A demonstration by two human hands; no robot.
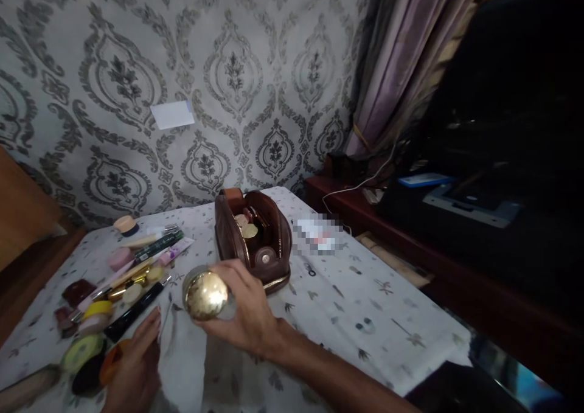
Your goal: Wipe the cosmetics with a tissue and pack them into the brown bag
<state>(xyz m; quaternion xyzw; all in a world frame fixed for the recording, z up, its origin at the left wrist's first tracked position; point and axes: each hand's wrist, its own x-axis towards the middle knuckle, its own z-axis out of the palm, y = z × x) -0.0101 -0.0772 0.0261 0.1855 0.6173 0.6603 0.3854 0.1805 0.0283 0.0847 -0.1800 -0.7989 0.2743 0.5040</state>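
Observation:
My right hand [246, 309] is closed around a round gold-topped container [206, 295], its shiny face turned toward me, in front of a brown leather bag [228, 233]. The bag stands unzipped and wide, with several small cosmetic items [249, 230] inside. At the lower left, my left hand [139, 361] has its fingers stretched out beside an orange round item [114, 359], which it partly covers; I see nothing gripped in it. Close to its fingertips lies a long black tube [137, 308]. A yellow-lidded jar [97, 309] and a pale green round container [82, 353] are farther left.
Several brushes, tubes and jars, including a pink one [119, 258], lie on the patterned white tablecloth [347, 322]. A small jar [126, 225] stands near the wall. To the right is a dark red table [360, 197] with a white cable [351, 188]. A blurred-out item lies right of the bag.

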